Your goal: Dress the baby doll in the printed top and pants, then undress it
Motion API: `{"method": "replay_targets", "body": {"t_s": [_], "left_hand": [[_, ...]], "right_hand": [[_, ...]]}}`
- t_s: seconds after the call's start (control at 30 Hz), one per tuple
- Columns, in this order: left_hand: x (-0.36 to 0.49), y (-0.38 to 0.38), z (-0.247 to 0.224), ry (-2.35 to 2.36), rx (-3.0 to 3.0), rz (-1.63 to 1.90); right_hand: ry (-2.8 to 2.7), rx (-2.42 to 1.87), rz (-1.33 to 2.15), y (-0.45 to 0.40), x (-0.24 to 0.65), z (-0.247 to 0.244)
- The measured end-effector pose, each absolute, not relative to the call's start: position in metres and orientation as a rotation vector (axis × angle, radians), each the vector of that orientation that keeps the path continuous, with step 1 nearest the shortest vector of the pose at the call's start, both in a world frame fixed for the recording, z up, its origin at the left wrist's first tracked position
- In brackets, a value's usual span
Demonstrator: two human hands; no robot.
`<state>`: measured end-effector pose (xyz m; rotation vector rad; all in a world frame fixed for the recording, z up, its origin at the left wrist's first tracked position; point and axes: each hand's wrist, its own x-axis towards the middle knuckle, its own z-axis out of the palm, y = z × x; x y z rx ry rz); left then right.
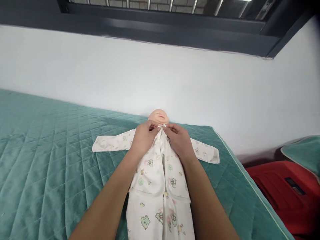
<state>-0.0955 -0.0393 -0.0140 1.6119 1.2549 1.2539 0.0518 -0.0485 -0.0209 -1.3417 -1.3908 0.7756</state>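
A baby doll [159,115] lies on its back on a green quilted cover, its head toward the wall. It wears a white printed jacket [150,178] over matching trousers [147,221], sleeves spread to both sides. My left hand [145,135] pinches one collar edge just below the doll's chin. Opposite it, my right hand [177,136] pinches the other collar edge with thumb and fingers. The two hands are close together at the neck. Below them the jacket front hangs slightly apart along its middle.
The green quilted cover [60,160] spreads widely to the left and ends in a piped edge at the right. A white wall [125,76] stands behind, under a dark window frame [160,30] with bars. A red plastic object [282,193] sits at the lower right.
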Motion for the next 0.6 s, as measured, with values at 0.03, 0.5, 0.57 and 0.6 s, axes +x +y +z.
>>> {"method": "replay_targets", "body": {"t_s": [0.03, 0.5, 0.57, 0.6], "left_hand": [[-0.096, -0.0388, -0.0147, 1.252, 1.612, 1.241], [-0.0947, -0.0348, -0.0202, 1.285, 1.559, 1.252], [-0.0963, -0.0335, -0.0218, 1.253, 1.527, 1.249], [-0.0972, -0.0334, -0.0221, 1.228, 1.498, 1.242]], "right_hand": [[-1.407, -1.335, 0.773, -0.0488, 0.052, -0.0215], [-1.495, -1.346, 0.816, -0.0505, 0.053, -0.0232], [-1.51, -1.359, 0.853, -0.0512, 0.054, -0.0221], [-1.514, -1.369, 0.87, -0.0517, 0.0544, -0.0216]]}}
